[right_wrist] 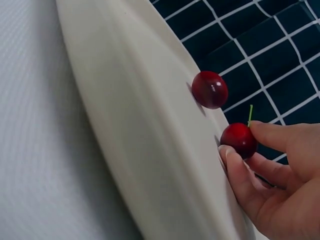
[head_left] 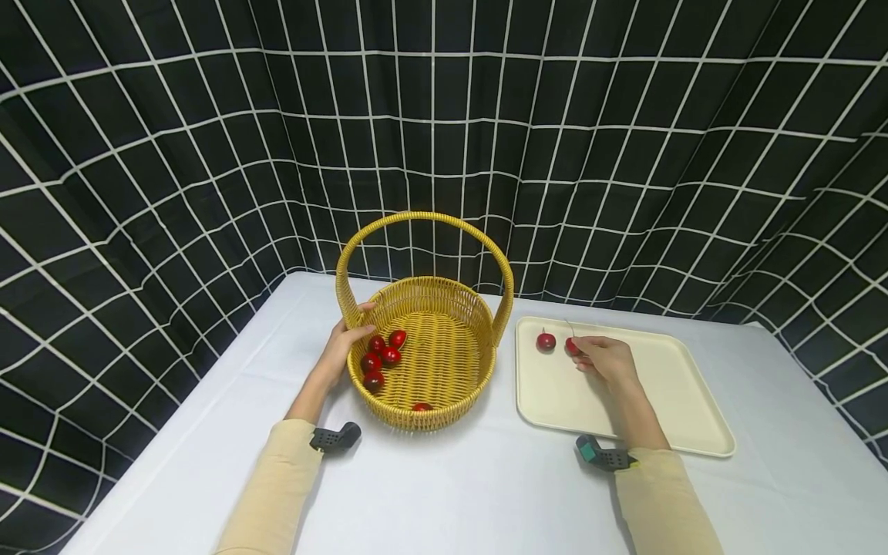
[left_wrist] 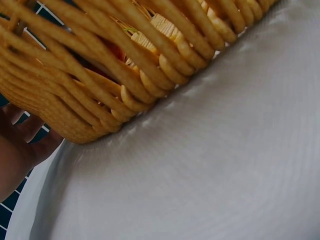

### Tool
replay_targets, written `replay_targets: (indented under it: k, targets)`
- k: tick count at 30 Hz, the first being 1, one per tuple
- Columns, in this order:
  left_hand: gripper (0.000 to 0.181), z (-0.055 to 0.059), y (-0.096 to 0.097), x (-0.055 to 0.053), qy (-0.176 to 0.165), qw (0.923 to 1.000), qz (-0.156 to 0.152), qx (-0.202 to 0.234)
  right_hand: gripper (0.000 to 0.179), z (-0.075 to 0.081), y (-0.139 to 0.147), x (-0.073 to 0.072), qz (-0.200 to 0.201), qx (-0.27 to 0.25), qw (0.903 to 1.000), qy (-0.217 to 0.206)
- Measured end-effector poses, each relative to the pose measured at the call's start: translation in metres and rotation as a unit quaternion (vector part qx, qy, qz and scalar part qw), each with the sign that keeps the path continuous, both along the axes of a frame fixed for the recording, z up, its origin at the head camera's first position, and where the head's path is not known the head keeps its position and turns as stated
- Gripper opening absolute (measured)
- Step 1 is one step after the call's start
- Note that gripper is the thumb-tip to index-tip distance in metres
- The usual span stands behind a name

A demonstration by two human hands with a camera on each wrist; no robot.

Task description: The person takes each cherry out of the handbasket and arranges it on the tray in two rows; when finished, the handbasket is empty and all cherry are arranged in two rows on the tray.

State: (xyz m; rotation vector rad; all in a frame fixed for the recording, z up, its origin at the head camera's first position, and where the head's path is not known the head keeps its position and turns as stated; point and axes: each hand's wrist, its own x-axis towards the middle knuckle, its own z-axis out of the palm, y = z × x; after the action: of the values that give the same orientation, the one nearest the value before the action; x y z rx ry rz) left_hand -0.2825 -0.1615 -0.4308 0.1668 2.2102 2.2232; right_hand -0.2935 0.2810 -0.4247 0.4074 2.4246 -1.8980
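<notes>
A yellow wicker basket [head_left: 444, 327] with a tall arched handle stands on the table, several dark red cherries [head_left: 391, 355] lying inside it, mostly along its left side. My left hand [head_left: 341, 344] grips the basket's left rim by the foot of the handle; in the left wrist view the fingers are partly hidden behind the weave. Over a cream tray [head_left: 666, 385], my right hand [head_left: 605, 359] pinches a stemmed cherry [right_wrist: 239, 140] between thumb and fingertips. Another cherry [head_left: 546, 341] lies on the tray just left of that hand.
The tray is to the right of the basket on a white tablecloth [head_left: 444, 493]. Black cloth with a white grid [head_left: 430, 139] hangs behind the table and along both sides. Each wrist wears a small dark camera.
</notes>
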Motion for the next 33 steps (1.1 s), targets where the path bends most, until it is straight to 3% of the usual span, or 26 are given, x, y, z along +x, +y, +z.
replay_targets:
  k: [5,33]
  targets:
    - [0.050,0.0006,0.0007,0.0004,-0.004,1.0000,0.000,0.001,0.044,-0.0004,-0.0001,0.0005,-0.003,0.019,0.9998,-0.005]
    - [0.050,0.0011,0.0010,0.0004,-0.004,0.9999,-0.001,0.010,0.045,-0.0061,-0.0001,-0.0020,-0.030,0.011,0.9994,0.016]
